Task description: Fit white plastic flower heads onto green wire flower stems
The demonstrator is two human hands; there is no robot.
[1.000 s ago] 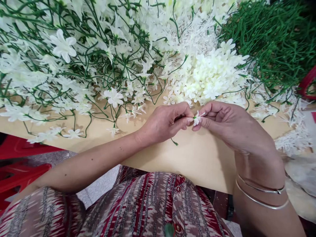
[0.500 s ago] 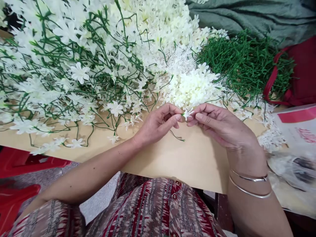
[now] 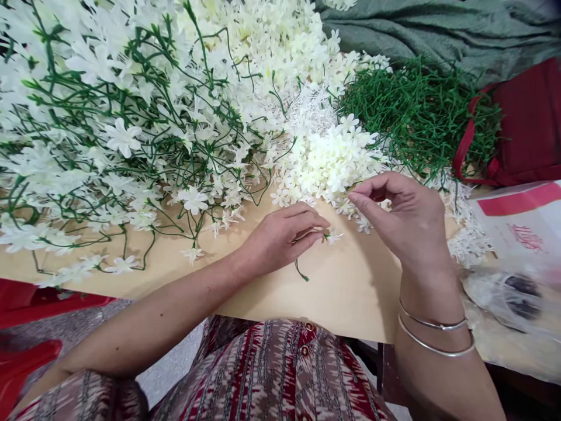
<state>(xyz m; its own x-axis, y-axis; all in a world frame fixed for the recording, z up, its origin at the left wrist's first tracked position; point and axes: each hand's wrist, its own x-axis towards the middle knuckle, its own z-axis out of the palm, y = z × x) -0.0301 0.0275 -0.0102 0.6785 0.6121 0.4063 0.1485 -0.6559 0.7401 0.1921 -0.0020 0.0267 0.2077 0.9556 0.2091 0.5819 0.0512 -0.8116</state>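
My left hand [image 3: 289,237] pinches an artificial flower stem between thumb and fingers. The green stem [image 3: 300,270] hangs below the palm, and a small white flower piece [image 3: 333,237] sticks out past the fingertips. My right hand [image 3: 394,213] is raised to the right, thumb and index finger brought together in a pinch. Whatever lies between those fingertips, if anything, is too small to make out. Just beyond the right fingertips lies a heap of loose cream-white flower heads [image 3: 326,161]. Thin white stamen pieces [image 3: 311,111] lie behind this heap.
Finished-looking white flowers on green stems [image 3: 123,137] cover the left of the table [image 3: 342,292]. Bare green stems [image 3: 416,117] are piled at the right, beside a dark red bag [image 3: 532,126]. Plastic bags [image 3: 521,298] sit at the right edge; red stools [image 3: 44,301] stand lower left.
My right hand has let go of the white flower piece and moved up and right toward the flower heads. My left hand, still pinching the stem, has lowered slightly.
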